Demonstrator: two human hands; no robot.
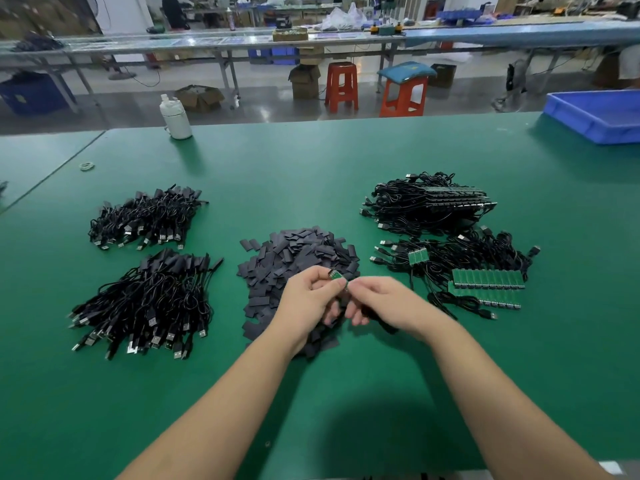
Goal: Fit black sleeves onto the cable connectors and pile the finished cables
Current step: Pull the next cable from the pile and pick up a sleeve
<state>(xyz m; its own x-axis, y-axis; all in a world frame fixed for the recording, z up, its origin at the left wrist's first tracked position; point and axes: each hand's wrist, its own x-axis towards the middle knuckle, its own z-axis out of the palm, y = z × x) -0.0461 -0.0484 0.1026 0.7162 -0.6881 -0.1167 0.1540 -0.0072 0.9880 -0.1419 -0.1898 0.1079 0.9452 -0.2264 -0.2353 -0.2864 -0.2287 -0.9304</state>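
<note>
A small green connector board (336,276) is held just above the heap of black sleeves (299,261) at the middle of the green surface (311,161). It is pinched between the thumb and forefinger of the left hand (308,299), whose grip is closed on its lower part, so that the free end points up and away from the person. The right hand (384,301) is met at the board's near right edge, its fingertips curled in a tight grip there; a dark shape is seen beneath its fingers, but whether a sleeve or the cable is held cannot be told. The board's long axis is judged to run from lower right to upper left, tilted away from the body. A sleeve would therefore be expected to go on along that axis, over whichever end is left free of the 2 grips, and the right hand lies nearer the loose sleeves below it. The unfinished cables (460,258), with bare green boards, lie to the right of the heap, and 2 piles of sleeved cables (149,299) lie well apart to the left.
</note>
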